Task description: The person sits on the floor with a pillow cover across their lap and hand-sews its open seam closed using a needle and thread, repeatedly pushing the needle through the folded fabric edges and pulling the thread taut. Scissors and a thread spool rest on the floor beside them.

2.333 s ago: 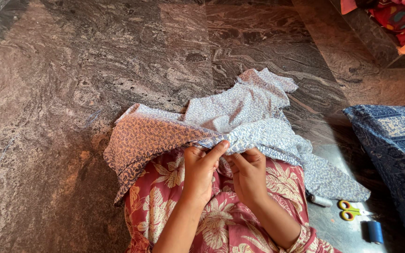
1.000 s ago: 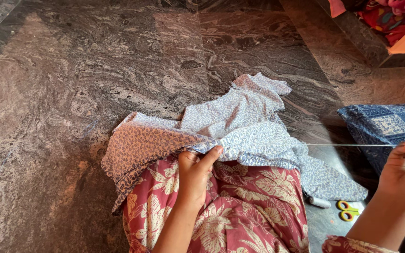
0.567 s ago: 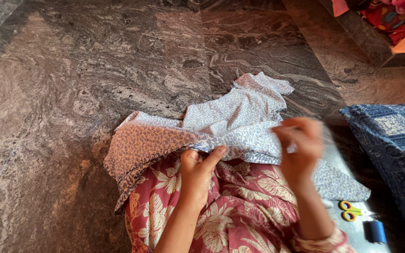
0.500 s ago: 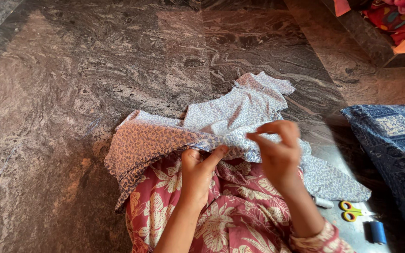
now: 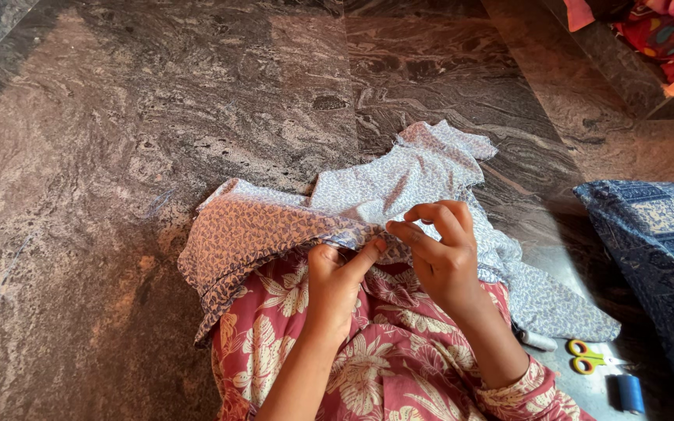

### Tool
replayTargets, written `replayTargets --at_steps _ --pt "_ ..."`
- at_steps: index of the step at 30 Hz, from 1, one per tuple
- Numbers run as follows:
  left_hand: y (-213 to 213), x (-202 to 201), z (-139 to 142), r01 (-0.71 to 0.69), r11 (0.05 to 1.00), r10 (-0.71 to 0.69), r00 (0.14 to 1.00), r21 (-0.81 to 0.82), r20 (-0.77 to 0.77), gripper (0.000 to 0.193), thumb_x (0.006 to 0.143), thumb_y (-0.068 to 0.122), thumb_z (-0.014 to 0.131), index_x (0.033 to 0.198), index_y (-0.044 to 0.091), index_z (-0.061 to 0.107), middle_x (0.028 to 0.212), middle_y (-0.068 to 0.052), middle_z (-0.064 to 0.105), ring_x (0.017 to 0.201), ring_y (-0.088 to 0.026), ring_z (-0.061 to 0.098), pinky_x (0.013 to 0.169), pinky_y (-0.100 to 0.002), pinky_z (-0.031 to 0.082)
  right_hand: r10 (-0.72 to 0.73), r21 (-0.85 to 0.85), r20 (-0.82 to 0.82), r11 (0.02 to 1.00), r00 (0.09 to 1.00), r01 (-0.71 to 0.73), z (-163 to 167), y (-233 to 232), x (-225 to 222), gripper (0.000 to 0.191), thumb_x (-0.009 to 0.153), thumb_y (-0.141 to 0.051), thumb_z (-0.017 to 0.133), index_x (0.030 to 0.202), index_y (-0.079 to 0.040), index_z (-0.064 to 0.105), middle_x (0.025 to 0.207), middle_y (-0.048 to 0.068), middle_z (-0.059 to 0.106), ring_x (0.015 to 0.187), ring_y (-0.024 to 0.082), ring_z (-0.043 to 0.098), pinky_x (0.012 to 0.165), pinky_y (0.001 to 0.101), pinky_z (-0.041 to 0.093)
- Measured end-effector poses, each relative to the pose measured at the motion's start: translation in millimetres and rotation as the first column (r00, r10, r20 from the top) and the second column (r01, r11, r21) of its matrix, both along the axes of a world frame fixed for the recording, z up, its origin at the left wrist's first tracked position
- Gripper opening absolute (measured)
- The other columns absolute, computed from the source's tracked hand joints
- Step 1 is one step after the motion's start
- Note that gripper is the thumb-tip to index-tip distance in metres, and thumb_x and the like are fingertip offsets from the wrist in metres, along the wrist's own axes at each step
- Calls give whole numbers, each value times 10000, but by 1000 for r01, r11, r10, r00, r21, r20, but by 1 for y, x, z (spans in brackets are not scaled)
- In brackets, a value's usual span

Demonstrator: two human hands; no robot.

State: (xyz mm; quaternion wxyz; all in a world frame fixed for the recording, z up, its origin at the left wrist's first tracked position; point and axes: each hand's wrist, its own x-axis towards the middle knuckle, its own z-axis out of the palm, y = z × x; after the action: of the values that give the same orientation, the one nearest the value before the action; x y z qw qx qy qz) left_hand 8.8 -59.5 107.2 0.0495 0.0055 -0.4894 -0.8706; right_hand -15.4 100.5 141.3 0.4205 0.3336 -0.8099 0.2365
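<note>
A pale blue printed fabric [image 5: 399, 183] with a brown patterned border [image 5: 247, 230] lies over my lap and spreads onto the stone floor. My left hand [image 5: 337, 277] pinches the fabric's folded edge between thumb and fingers. My right hand [image 5: 438, 253] hovers right beside it at the same edge, fingertips pinched together as if on a needle, which is too small to see. Both hands rest above my knee, covered in red floral cloth [image 5: 376, 366].
Small yellow-handled scissors [image 5: 590, 359] and a dark blue thread spool [image 5: 628, 392] lie on the floor at the lower right. A blue patchwork cushion [image 5: 661, 249] sits at the right. Bright cloth [image 5: 665, 35] is piled at the top right. Grey marbled floor [image 5: 118, 140] surrounds everything.
My right hand was stretched far out to the right with a thread drawn taut, then swung back to the fabric edge beside my left hand. The left hand kept its hold.
</note>
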Motion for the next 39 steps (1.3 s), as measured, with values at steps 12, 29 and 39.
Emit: replayTargets --at_steps 12,29,39 --pt "-3 2 0 -16 994 22 998 -106 51 110 832 88 812 767 30 746 681 46 668 563 -14 504 495 -239 338 182 180 39 966 982 -186 17 -2 9 385 748 42 695 1128 -14 731 1120 84 636 1000 296 659 821 408 571" --pt "3 -5 -10 28 992 -39 996 126 85 150 804 134 858 774 73 725 671 47 655 506 -25 421 471 -236 321 944 -892 279 187 176 411 -101 -11 7 125 1008 15 526 939 69 615 964 169 722 905 248 703 890 388 596" --pt "3 -7 -5 3 995 -11 996 96 85 98 812 98 829 879 71 763 764 48 700 521 -10 425 466 -218 318 924 -879 245 84 292 470 -88 -14 0 198 984 -53 505 855 48 616 890 135 697 797 214 655 804 410 590"
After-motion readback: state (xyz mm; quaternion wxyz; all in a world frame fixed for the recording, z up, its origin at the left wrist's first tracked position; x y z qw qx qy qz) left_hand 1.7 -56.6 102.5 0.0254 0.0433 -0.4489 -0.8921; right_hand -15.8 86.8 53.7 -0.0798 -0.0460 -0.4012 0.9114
